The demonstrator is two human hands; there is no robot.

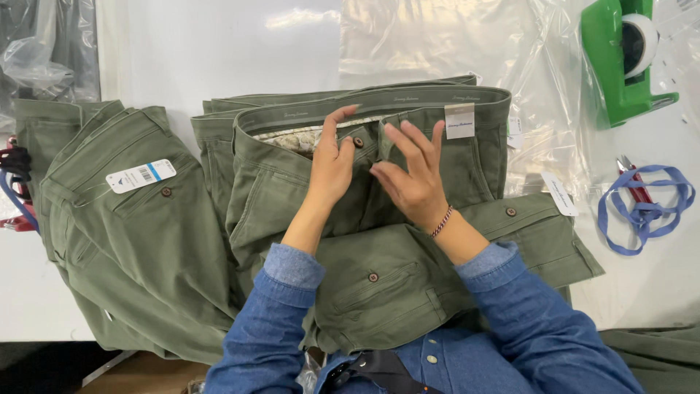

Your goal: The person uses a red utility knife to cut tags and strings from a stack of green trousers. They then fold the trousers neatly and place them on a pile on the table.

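Green tape dispenser (609,66), blue ribbon (645,208), plastic bags (452,44).

The olive-green matt cotton trousers (379,182) are showing a soft woven cloth. The clear plastic bag (437,44) is shining glossy, the green plastic tape dispenser (609,66) is looking smooth, and the white table (219,51) is looking matt.

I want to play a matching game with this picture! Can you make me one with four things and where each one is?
Things:
1. green tape dispenser
2. blue ribbon loop
3. barcode tag
4. beaded bracelet

Places:
A. on the right wrist
B. on the folded olive trousers at the left
C. top right corner of the white table
D. right edge of the table, beside red-handled snips

Pairs: 1-C, 2-D, 3-B, 4-A
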